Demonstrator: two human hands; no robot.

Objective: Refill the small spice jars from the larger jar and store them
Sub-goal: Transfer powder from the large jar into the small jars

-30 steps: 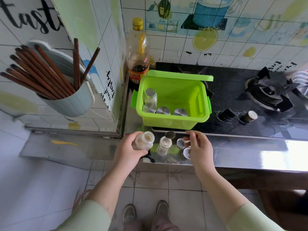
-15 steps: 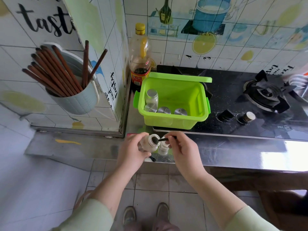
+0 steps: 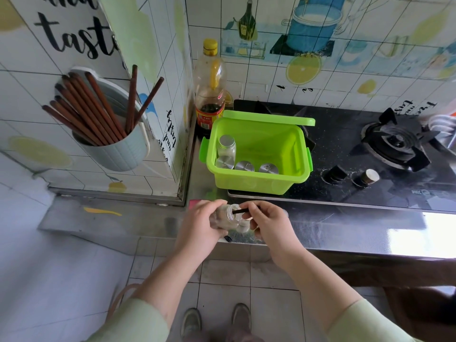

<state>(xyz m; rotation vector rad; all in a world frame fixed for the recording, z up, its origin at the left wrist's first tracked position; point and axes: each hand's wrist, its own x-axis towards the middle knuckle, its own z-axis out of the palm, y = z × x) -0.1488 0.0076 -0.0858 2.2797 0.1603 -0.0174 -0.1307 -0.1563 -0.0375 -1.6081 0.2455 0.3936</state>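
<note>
Spice jars point(image 3: 244, 166) with metal lids already stand capped inside the green bin point(image 3: 256, 185), four as far as I can count, so storing is partly done. The refilling goes on at the front edge of the tabletop point(image 3: 345, 228). From the left, a wall-mounted chopstick holder point(image 3: 118, 151) is full of dark chopsticks, and a soy sauce bottle point(image 3: 209, 99) stands in the corner just behind the bin. Below that, the left hand point(image 3: 197, 225) wraps round the larger jar point(image 3: 225, 217), holding it off the tabletop and tipped so that its open mouth faces right. A second ago the right hand was down among the small pieces on the tabletop. Half a second ago it had brought a dark stick point(image 3: 238, 211), likely a small spoon's handle, up to the jar's mouth. Now the stick's far end is inside that mouth, and the right hand point(image 3: 269, 223) pinches its near end between thumb and fingertips. I judge that a scoop is being taken and not yet delivered. A small jar point(image 3: 243, 226) shows as a pale shape just beneath the mouth, mostly hidden between the hands, and I cannot tell whether it is open. Further right and behind, the bin sits with its lid open at the back, on the left part of the gas hob point(image 3: 370, 193). The hob's burner and knobs lie well apart from the work.
</note>
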